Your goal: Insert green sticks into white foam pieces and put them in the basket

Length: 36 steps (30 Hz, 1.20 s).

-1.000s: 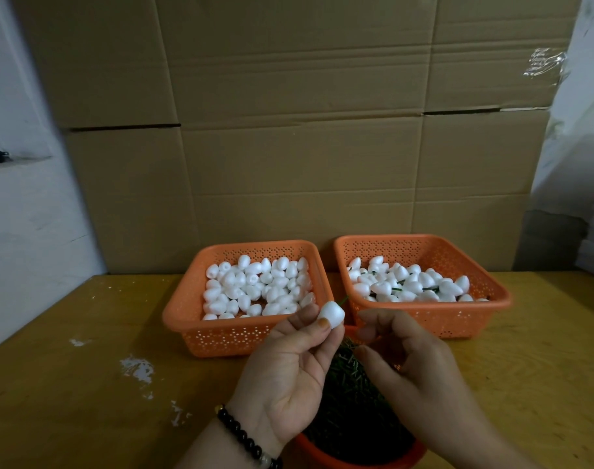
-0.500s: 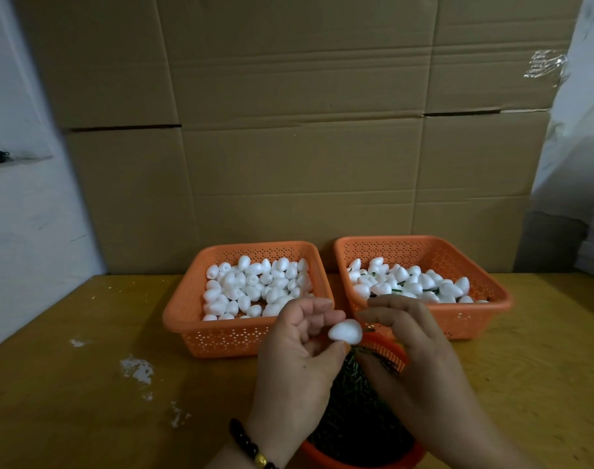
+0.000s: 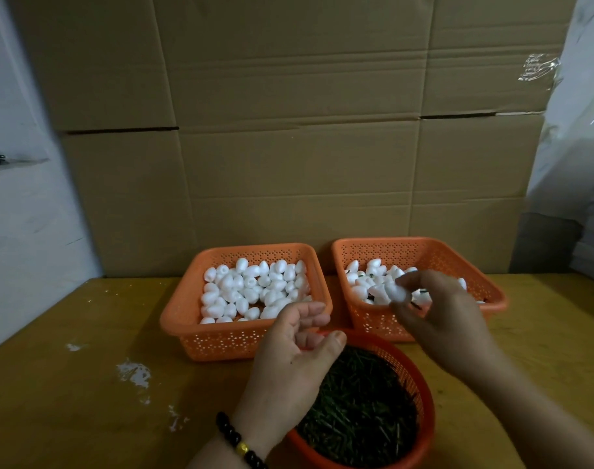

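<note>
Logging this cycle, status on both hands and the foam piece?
Right hand pinches foam piece over right basket. Left hand holds nothing, above stick bowl. Nothing in the way.

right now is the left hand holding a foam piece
No, the left hand is empty, fingers loosely curled; the right hand pinches the foam piece.

White foam piece [image 3: 393, 290] on green stick [image 3: 423, 292] over right basket [image 3: 356, 314]

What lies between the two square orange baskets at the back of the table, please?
Nothing: the head view shows only a narrow strip of bare table between the left basket of plain foam pieces and the right basket holding stuck ones.
</note>
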{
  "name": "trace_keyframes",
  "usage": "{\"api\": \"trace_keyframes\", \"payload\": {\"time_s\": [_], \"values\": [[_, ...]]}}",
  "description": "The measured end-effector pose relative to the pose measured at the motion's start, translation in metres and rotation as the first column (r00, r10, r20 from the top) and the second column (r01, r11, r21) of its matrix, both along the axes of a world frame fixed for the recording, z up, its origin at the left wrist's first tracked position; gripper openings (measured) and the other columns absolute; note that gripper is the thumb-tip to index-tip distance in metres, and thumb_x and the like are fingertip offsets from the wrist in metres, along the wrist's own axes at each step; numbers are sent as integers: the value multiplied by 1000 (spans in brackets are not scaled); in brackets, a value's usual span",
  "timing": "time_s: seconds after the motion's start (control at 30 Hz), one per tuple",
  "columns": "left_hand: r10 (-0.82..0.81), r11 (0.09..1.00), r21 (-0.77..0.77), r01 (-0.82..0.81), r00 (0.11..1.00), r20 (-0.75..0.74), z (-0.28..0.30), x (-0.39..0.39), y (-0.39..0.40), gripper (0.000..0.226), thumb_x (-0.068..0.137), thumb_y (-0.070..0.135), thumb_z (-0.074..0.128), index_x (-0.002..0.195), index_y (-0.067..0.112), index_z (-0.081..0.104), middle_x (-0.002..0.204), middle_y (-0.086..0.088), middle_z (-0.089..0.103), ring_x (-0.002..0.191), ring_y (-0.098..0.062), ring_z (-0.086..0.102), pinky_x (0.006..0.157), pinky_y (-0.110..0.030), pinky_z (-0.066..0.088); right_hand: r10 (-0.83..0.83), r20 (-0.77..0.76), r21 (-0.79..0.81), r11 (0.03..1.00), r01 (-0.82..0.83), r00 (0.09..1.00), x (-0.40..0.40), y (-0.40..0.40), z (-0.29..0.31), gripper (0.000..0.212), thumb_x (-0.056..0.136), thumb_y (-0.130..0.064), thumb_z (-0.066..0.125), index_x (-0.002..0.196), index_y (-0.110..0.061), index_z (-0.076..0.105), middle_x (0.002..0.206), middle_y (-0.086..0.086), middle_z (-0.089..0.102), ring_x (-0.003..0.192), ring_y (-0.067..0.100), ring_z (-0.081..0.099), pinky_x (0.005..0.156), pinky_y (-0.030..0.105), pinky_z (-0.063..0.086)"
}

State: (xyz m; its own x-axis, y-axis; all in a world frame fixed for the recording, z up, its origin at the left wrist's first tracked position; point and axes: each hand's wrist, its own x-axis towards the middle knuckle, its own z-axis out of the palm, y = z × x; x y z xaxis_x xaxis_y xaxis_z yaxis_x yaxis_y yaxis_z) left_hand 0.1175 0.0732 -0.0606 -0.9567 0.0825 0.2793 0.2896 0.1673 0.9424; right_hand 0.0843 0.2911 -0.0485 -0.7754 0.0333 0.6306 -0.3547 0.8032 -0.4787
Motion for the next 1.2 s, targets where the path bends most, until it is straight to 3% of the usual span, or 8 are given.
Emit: {"api": "trace_keyframes", "payload": {"time_s": [0.2,0.37,0.5,0.6,0.7,0.83,1.0,1.2], "values": [[31,999,-36,-29,999,45,-5,-6,-3,31,82,20,73,106,37,61,106,17,66,87,-3,62,75,-18,53,-271,204,241,945,220,941,-55,34,12,31,89,-29,64,117,-16,64,114,7,68,103,29,58,89,42,46],[25,997,-68,-21,998,56,-7,-8,-7,31,84,16,70,106,35,61,105,16,66,84,-6,62,74,-16,53,-283,51,204,942,268,958,-52,34,12,36,89,-21,66,123,-12,62,120,13,65,113,34,54,93,45,45],[29,997,-78,-24,997,66,0,-16,-16,30,86,6,66,102,31,64,102,14,69,84,-4,64,73,-20,54,-45,-91,149,987,59,995,-5,9,3,13,86,-22,65,97,-15,69,97,4,67,86,22,61,73,40,52],[46,997,-72,-43,998,49,13,-28,-26,30,86,-1,62,97,27,65,94,17,71,73,2,64,65,-18,53,172,74,233,955,-185,982,30,-7,-8,9,87,-38,57,90,-31,63,88,-13,60,75,7,60,65,35,54],[103,987,-123,-101,995,8,25,-49,-36,30,87,1,60,95,29,63,91,14,71,74,3,63,63,-19,51,177,391,388,859,-336,903,46,-19,-19,42,79,-66,46,112,-41,54,105,-25,48,92,-1,56,80,22,50],[139,931,-347,-115,989,43,32,-87,-47,24,87,9,61,100,30,60,101,10,65,89,-6,62,65,-21,46,170,528,402,813,-421,832,50,-35,-28,71,74,-72,55,136,-42,39,127,-25,40,118,1,42,98,26,43],[170,538,-839,76,966,196,38,-117,-55,48,86,35,62,133,29,52,133,4,53,112,-12,53,97,-28,42,142,578,423,790,-443,804,48,-41,-25,75,73,-68,60,138,-39,38,129,-19,43,123,6,39,101,30,41],[178,64,-970,233,954,241,49,-113,-38,50,94,47,49,142,36,42,162,0,4,146,-34,6,116,-49,9,125,591,444,774,-451,797,40,-47,-26,61,77,-56,66,130,-36,45,123,-15,46,117,8,41,96,30,44]]}}
